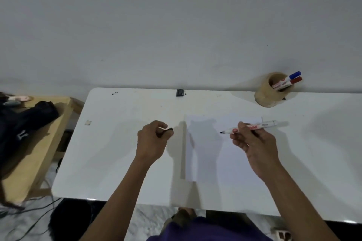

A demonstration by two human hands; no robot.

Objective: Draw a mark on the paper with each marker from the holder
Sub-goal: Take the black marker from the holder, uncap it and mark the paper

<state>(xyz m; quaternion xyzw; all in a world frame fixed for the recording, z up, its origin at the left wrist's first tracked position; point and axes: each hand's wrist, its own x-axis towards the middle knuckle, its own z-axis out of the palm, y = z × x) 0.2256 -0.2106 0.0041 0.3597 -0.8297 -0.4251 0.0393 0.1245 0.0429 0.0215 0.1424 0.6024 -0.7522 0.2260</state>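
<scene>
While the light, rigid uncapped black-tipped white marker point(252, 127) is gripped mid-barrel by the right hand point(252, 143), its dark cap point(166, 131) is pinched in the left hand point(151, 140).

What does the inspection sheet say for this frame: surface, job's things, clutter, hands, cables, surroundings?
Surface: white table, shadowed.
Job's things: paper unmarked as far as visible; holder at far right with blue marker and red marker.
Clutter: black clip, small scrap.
Hands: right hand holds uncapped marker, tip above paper; left hand holds cap.
Cables: on floor at left.
Surroundings: wooden side table with dark bag, grey wall.
</scene>
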